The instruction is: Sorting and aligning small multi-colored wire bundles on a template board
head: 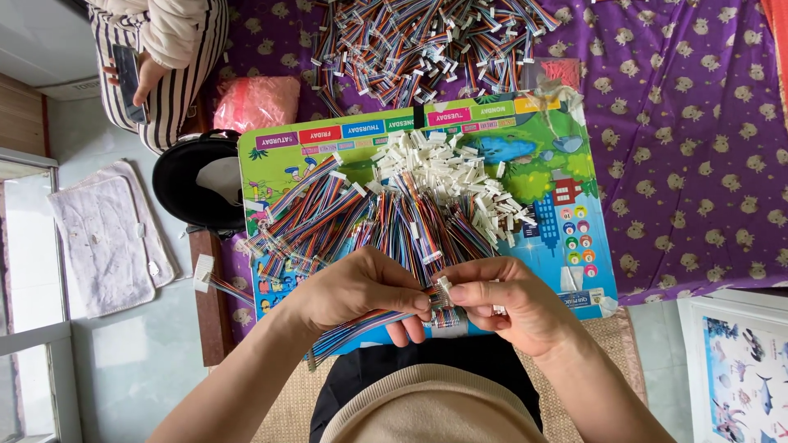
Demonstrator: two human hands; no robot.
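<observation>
Holding one rainbow ribbon cable [369, 321] at the near edge of the picture board [566, 246]: left hand [357, 289], fingers closed around the cable's length, which trails toward the near-left corner of the board. Right hand [509, 302]: thumb and forefinger pinched on a small white connector [443, 287] at the cable's end, touching the left fingertips.

Board, colourful, children's scene, lying on a purple patterned cloth [689, 148].
- Heap of ribbon cables [361, 221], left and middle of the board, fanned toward the hands.
- Pile of white connectors [455, 176], middle of the board, toward its far edge, touching the cable heap.

Cloth beyond the board's far edge: second cable heap [419, 45], tangled, white plugs fitted. Pink mesh bag [256, 102] just off the board's far-left corner. Black round object [201, 180] against the board's left edge.

Another person [164, 49], striped garment, at the far left, hand on a dark phone [127, 74].
</observation>
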